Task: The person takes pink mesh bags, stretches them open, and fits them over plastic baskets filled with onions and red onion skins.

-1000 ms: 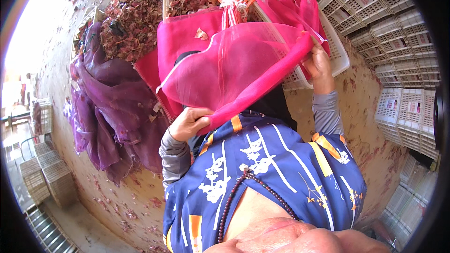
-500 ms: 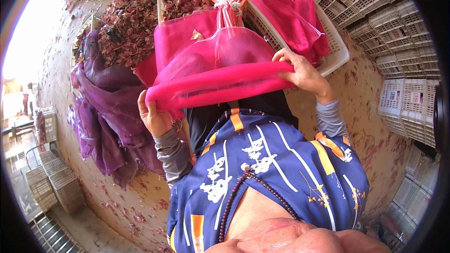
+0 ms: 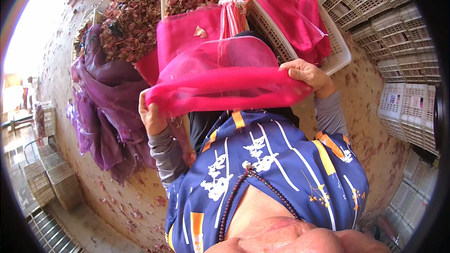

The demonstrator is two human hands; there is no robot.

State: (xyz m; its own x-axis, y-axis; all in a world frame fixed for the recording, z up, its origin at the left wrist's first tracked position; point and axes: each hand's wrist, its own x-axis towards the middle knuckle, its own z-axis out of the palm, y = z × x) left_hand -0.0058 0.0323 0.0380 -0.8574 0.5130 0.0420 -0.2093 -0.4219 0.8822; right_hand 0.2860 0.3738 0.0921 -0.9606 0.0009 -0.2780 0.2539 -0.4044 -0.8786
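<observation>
Across my lap stretches a bright pink mesh bag, its near edge rolled into a thick band. My left hand grips the left end of that band, thumb against the cloth. At the right end my right hand pinches it, with the thumb over the edge. Behind the mesh lies a flat folded piece of pink mesh with a dry leaf on it. Beside it stands a bundle of red and white striped strips, tied with white string and orange at the ends.
A cream plastic crate at the right holds more pink mesh bags. Dry reddish leaves are heaped at the back left, near another crate rim. Purple netting drapes at the left. Stacked crates line the right side.
My right hand has shifted right and slightly down, drawing the rolled band wider and tauter. My left hand keeps its hold almost in place.
</observation>
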